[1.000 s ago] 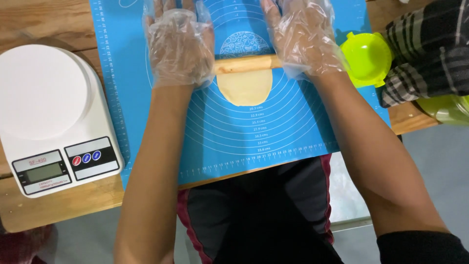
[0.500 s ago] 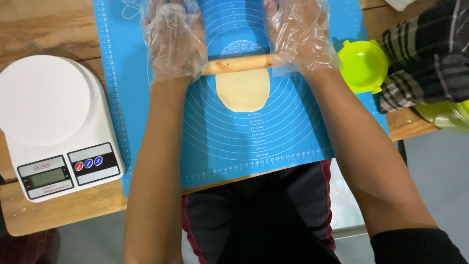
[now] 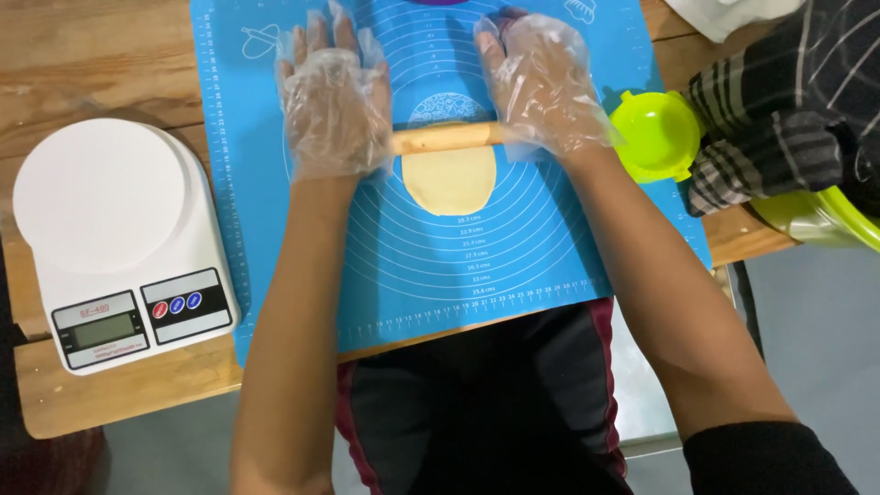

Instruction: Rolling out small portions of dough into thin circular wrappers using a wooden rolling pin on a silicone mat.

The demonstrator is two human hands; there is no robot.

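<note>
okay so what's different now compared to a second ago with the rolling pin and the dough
Little has changed. Both gloved hands, the left hand and the right hand, stay flat on the wooden rolling pin, which still lies across the far edge of the dough. More of the dough disc seems to show on the near side of the pin. The whole view has shifted slightly as the camera moved. The blue mat, white scale and green mould stayed put.

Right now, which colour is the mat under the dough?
Blue, with white rings on the mat; head view.
</note>
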